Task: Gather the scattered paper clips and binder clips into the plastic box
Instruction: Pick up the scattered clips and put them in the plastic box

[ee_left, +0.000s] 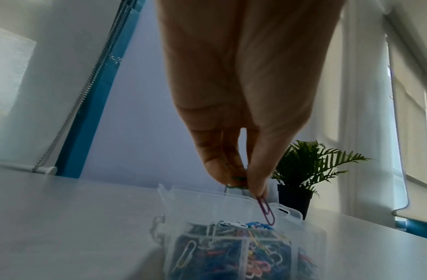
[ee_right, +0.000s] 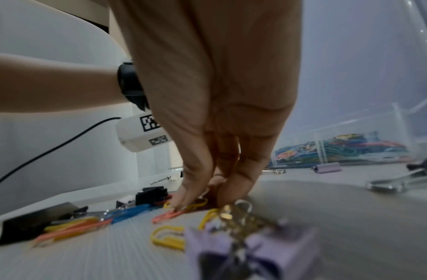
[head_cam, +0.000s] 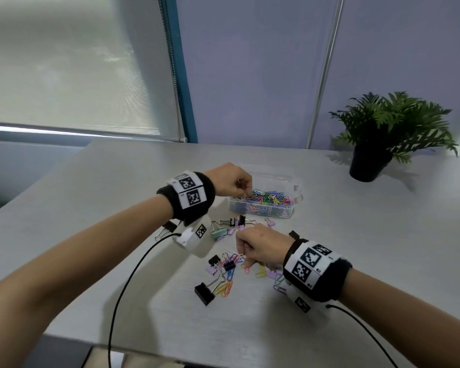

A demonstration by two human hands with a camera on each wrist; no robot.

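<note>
A clear plastic box (head_cam: 262, 211) full of coloured paper clips stands mid-table. My left hand (head_cam: 243, 193) hovers over its left end. In the left wrist view that hand (ee_left: 246, 187) pinches a purple paper clip (ee_left: 265, 210) and a green one (ee_left: 236, 186) just above the box (ee_left: 207, 204). My right hand (head_cam: 243, 257) reaches down into the scattered pile in front of the box. Its bunched fingertips (ee_right: 183, 200) pinch an orange paper clip (ee_right: 167, 216) that lies on the table. Around it lie yellow clips (ee_right: 169, 240), a lilac binder clip (ee_right: 255, 252) and a black binder clip (head_cam: 204, 293).
More binder clips, green (head_cam: 218, 233) and black (head_cam: 238, 221), lie between the pile and the box. A potted plant (head_cam: 369, 160) stands at the back right. A black cable (head_cam: 122, 288) hangs from my left wrist over the table's front edge (head_cam: 144, 349).
</note>
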